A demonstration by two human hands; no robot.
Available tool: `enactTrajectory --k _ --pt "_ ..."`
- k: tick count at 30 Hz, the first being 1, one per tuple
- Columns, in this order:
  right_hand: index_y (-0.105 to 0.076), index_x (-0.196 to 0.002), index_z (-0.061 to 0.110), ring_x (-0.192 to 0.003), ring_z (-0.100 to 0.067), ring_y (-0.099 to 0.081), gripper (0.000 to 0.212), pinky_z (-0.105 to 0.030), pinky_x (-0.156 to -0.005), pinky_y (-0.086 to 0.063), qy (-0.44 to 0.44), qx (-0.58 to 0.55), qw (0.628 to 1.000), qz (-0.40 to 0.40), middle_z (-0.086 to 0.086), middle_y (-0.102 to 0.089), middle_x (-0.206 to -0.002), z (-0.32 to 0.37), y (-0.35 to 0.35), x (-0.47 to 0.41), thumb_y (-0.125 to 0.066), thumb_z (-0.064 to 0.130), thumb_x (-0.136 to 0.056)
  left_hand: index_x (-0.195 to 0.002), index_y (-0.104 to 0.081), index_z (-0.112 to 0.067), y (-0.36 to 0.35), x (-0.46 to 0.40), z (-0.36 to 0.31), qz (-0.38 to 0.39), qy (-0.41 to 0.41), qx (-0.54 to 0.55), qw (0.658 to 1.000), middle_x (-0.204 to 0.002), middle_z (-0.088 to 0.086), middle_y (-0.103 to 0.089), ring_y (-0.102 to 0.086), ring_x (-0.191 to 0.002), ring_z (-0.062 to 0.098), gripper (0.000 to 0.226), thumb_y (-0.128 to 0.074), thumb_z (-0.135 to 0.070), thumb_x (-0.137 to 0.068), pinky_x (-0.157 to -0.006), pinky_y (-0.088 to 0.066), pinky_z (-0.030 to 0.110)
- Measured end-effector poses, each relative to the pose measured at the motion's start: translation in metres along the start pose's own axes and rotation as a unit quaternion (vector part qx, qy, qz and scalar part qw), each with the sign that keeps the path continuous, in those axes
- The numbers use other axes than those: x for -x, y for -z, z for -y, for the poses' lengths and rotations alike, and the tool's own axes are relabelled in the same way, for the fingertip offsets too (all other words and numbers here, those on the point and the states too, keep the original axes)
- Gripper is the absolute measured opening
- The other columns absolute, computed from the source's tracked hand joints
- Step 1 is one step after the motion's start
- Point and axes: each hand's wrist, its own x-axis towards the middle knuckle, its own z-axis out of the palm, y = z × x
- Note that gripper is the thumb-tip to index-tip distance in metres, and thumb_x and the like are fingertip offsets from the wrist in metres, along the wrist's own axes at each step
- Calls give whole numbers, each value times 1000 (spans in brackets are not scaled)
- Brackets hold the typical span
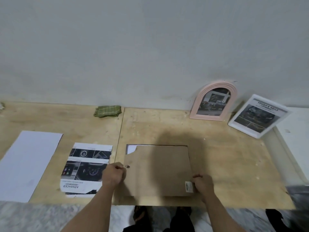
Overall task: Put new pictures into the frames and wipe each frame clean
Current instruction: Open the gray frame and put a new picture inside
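Cardboard backing (158, 169) lies face-up on a frame turned face-down at the table's (217, 164) near edge, and both hands are on it. Left hand (113, 174) is curled at the backing's left edge, fingertips beside the small metal hanger ring (127, 166). It could be pinching a tab or the edge itself; too blurred to tell. Right hand (203, 183) is curled round the near right corner, next to the sticker (189, 186).

Far left corner of the backing is torn, with white paper (131, 149) showing underneath. My read: the backing is being seated or lifted.

To do it well:
- keep both edges level, no twisting; that torn corner will rip further
- check the sheet under it sits square before pressing down
- work tabs one at a time.

Next print (87, 166) lies just left of the frame. Green cloth (107, 111) sits by the wall (150, 47), untouched. Pink arched frame (214, 101) and white frame (258, 115) lean at the far right, both already holding pictures.
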Motion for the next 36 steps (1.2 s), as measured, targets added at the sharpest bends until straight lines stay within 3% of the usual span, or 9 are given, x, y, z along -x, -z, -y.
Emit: enactTrajectory --k 6,10,13,15,20,26,31,34,36 --pt "-75 -90 13 -89 -29 -63 18 -30 -70 -46 30 47 998 -33 -10 -71 -95 2 -4 3 -61 8 -80 -65 -67 -24 -2 -5 3 -1 -5 -1 1000 -89 4 -71 -63 -92 24 31 -66 0 -85 -84 -44 27" --pt "-75 -88 13 -81 -27 -61 14 -30 -67 -43 40 29 998 -30 -10 -71 -87 7 -7 2 -62 13 -80 -95 -77 -17 -4 -5 5 1 -5 -5 1000 -102 8 -73 -64 -109 31 16 -69 -7 -85 -93 -44 31" --pt "-69 -85 13 -79 -28 -64 9 -39 -73 -53 8 -27 999 -15 -11 -70 -86 8 -9 0 -62 14 -80 -68 -67 -30 -6 -4 4 25 8 11 1000 -79 -4 -68 -61 -94 28 24 -69 -15 -86 -84 -44 30" --pt "-66 -88 8 -76 -31 -65 7 -38 -67 -54 -31 -99 995 10 -14 -69 -86 7 -8 -2 -63 11 -82 -58 -65 -22 -3 -7 4 58 25 33 997 -69 -2 -65 -57 -83 27 23 -69 -19 -80 -78 -43 33" --pt "-63 -92 -3 -66 -33 -65 9 -37 -59 -54 -87 -172 980 40 -23 -68 -82 6 -4 -6 -63 5 -87 -104 -69 -8 11 -16 3 137 69 112 982 -99 16 -75 -65 -81 32 14 -66 -4 -90 -64 -51 35" --pt "-66 -98 -7 -71 -34 -66 17 -39 -62 -54 -89 -188 977 36 -25 -69 -88 6 1 -7 -68 4 -85 -113 -65 2 12 -21 2 145 80 113 980 -91 18 -73 -58 -65 26 24 -69 -6 -90 -45 -41 27" --pt "-63 -106 7 -80 -30 -65 17 -38 -66 -56 -80 -193 956 208 -16 -71 -95 17 14 12 -59 4 -90 -101 -70 3 12 -22 -4 121 78 116 983 -99 21 -73 -66 -83 32 16 -64 -8 -93 -73 -53 35" --pt "-60 -112 13 -90 -30 -66 25 -39 -70 -57 -71 -196 939 273 -12 -71 -104 18 23 17 -59 1 -89 -100 -72 4 16 -22 -3 117 86 141 979 -96 21 -73 -64 -79 31 17 -64 -9 -93 -70 -50 36" --pt "-58 -120 7 -93 -31 -65 34 -39 -70 -58 -70 -193 944 258 -14 -70 -109 17 26 13 -61 0 -87 -112 -72 -1 24 -19 2 180 89 144 969 -98 19 -71 -59 -82 29 25 -69 -15 -91 -63 -44 35"
